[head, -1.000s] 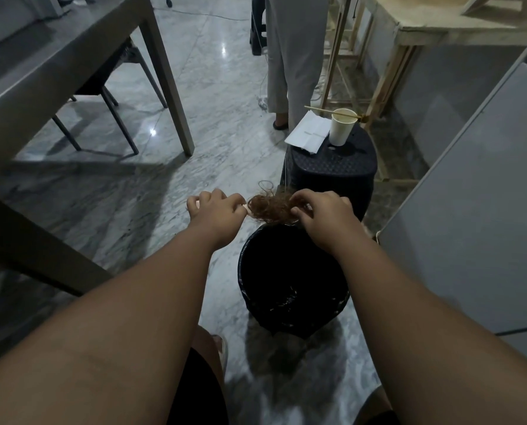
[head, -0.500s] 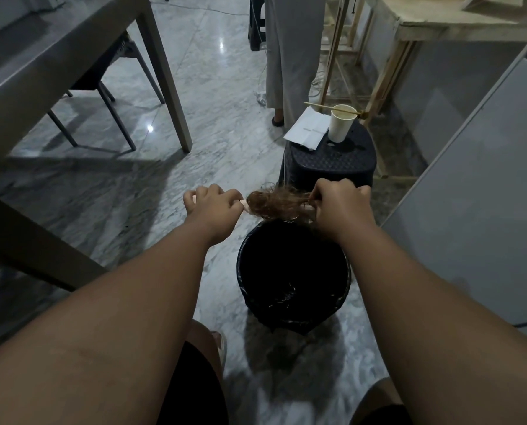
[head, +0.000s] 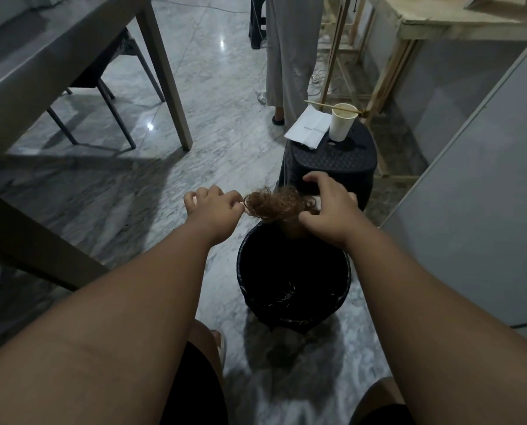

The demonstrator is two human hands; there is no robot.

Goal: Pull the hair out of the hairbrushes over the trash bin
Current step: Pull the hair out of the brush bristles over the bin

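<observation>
The left hand (head: 213, 208) is clenched into a fist, its thumb and forefinger pinched on something small at the left end of a tangle of brown hair (head: 276, 204); the brush itself is hidden under hair and fingers, so whether that is its handle cannot be told. The right hand (head: 329, 210) lies over the right end of the tangle, thumb pressed in below and fingers curled and spread above, grasping the hair. The tangle stretches between the two hands, just above the far rim of the black trash bin (head: 246, 271), which stands on the marble floor (head: 219, 72). Just beyond the bin is a dark stool (head: 329, 162). On its top, at the far edge, stands a paper cup (head: 342, 122) with a thin stick (head: 320, 104) across its mouth, and a folded white paper (head: 308, 130) overhangs the far left corner. Behind the stool a person's legs (head: 289, 50) stand.
</observation>
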